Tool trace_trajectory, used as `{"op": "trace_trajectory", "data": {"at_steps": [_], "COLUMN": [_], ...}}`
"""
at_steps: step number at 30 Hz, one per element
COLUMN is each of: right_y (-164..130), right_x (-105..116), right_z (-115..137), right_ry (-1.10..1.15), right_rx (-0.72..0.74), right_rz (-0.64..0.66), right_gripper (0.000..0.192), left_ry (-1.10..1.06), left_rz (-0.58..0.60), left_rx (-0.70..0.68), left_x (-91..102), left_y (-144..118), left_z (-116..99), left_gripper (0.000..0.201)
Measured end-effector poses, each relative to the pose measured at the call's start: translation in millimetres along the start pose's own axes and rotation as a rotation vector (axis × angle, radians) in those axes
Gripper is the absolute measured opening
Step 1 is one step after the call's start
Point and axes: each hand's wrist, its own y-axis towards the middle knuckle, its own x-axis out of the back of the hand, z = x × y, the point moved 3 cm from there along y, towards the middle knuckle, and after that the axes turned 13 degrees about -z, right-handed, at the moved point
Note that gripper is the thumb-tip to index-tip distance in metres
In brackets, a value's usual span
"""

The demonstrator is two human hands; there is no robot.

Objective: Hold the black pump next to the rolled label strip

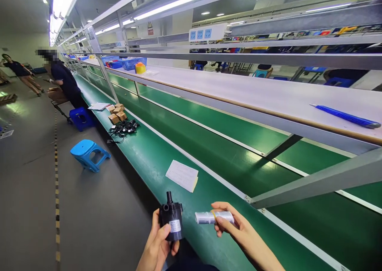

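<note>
The person's left hand (159, 239) holds a black cylindrical device (171, 213) nearly upright, thumb across its front at the lower edge of a white label (175, 225) and fingers wrapped around the side and underneath. A narrow black spout (169, 197) rises from the top of the device. Just to the right, the right hand (237, 224) grips a rolled silvery-white bundle (204, 218) between thumb and fingers; a yellow band (213, 215) circles its middle. The bundle lies level, its free end pointing toward the device but apart from it.

Both things are held up at the near edge of a long green bench (152, 159). A little beyond the hands, a sheet of handwritten paper (182, 174) lies flat on the green surface, a yellowish sheet showing under its right edge. To the right, on a raised pale shelf (227, 86), rests a blue utility knife (346, 116).

Farther along, a light-blue stool (89, 153) stands on the floor beside the bench. Past it on the bench come a heap of black cables (125, 128), several small brown boxes (118, 112) and some papers (99, 106). A yellow tape roll (140, 68) sits on the shelf near a blue basket (131, 63). Farther still, a co-worker in dark clothing (65, 78) sits at the bench.
</note>
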Motion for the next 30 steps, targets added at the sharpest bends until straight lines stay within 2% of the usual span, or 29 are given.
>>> {"op": "trace_trajectory", "data": {"at_steps": [3, 8, 15, 23, 30], "right_y": [-2.7, -16.0, -41.0, -47.8, -47.9], "right_x": [-3.0, -12.1, -24.4, -24.9, -24.5], "right_z": [3.8, 22.3, 47.2, 47.7, 45.1], "right_ry": [0.039, 0.029, 0.011, 0.014, 0.023], "right_rx": [0.014, 0.054, 0.077, 0.064, 0.056], "right_rz": [0.005, 0.087, -0.016, -0.064, -0.057], "right_gripper": [0.046, 0.04, 0.039, 0.045, 0.043], "left_ry": [0.005, 0.009, 0.012, 0.028, 0.014], "left_rz": [-0.019, -0.013, 0.02, 0.103, 0.115], "left_rx": [-0.001, -0.045, -0.067, -0.095, -0.095], "left_x": [-2.3, -6.8, -12.0, -13.7, -18.3], "left_y": [-3.4, -9.6, -16.6, -17.7, -21.4], "left_z": [-2.2, -8.3, -11.3, -10.0, -11.3], "left_gripper": [0.066, 0.063, 0.063, 0.051, 0.06]}}
